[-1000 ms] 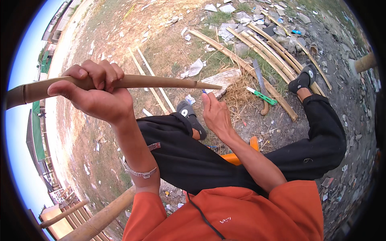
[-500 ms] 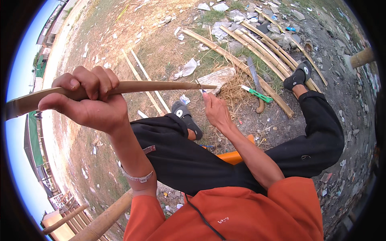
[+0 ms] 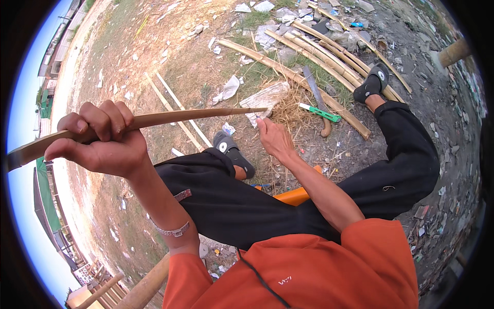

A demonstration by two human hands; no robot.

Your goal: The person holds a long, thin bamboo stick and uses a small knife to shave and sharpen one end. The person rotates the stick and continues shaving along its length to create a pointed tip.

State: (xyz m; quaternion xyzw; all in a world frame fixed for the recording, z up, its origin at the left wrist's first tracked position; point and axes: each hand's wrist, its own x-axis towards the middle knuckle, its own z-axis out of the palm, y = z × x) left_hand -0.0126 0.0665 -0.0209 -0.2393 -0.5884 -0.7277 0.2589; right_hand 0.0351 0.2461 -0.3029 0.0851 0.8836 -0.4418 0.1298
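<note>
A long split bamboo strip (image 3: 190, 116) slants across the view. My left hand (image 3: 103, 139) is closed around its thick end, at the left. The strip narrows toward its far tip, just above my right hand (image 3: 277, 138). That hand is closed on a small knife, which my fingers almost wholly hide now; half a second ago its thin blade showed against the strip. Beyond my right hand a pale, whitish wooden block (image 3: 265, 100) lies on the ground. A green-handled folding tool (image 3: 320, 112) and a saw (image 3: 313, 87) with a curved wooden handle lie right of it.
Several bamboo lengths (image 3: 319, 56) lie on the ground at the far right, near my right foot (image 3: 373, 82). Two thin pale strips (image 3: 177, 100) lie left of the middle. Shavings (image 3: 296, 105) and litter are scattered about. An orange seat (image 3: 293, 198) shows between my legs.
The strip has slid left and its left end has dropped slightly, with my left hand on it. My right hand is a little lower against the strip; the blade across it no longer shows.
</note>
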